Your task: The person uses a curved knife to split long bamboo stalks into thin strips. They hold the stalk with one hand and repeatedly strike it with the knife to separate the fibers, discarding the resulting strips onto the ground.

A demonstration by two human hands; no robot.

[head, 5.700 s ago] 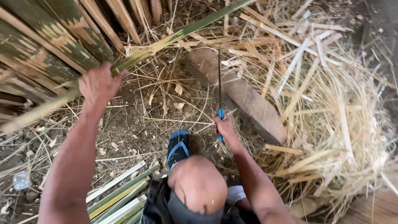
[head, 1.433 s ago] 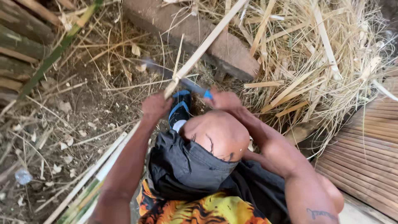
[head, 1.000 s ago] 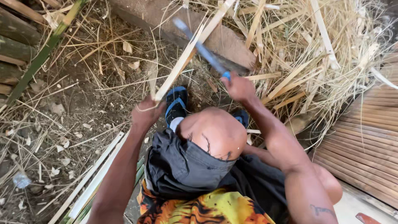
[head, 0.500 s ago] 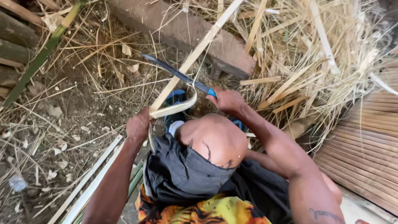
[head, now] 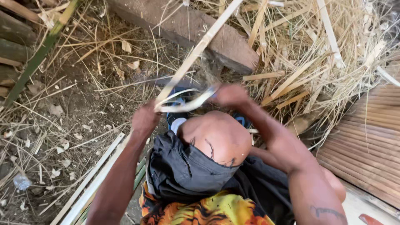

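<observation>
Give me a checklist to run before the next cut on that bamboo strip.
1. Left hand grips the strip: ok.
2. Right hand holds the knife: cannot tell, the hand is blurred and the blade unclear.
3. Knee out of the cutting line: not ok, it sits directly under both hands.
4. Peeled sliver free of the fingers: cannot tell, it curls between the hands.
5. Strip's far end free: ok, it lies over the wooden block.
6. Foot placement: cannot tell, mostly hidden.
</observation>
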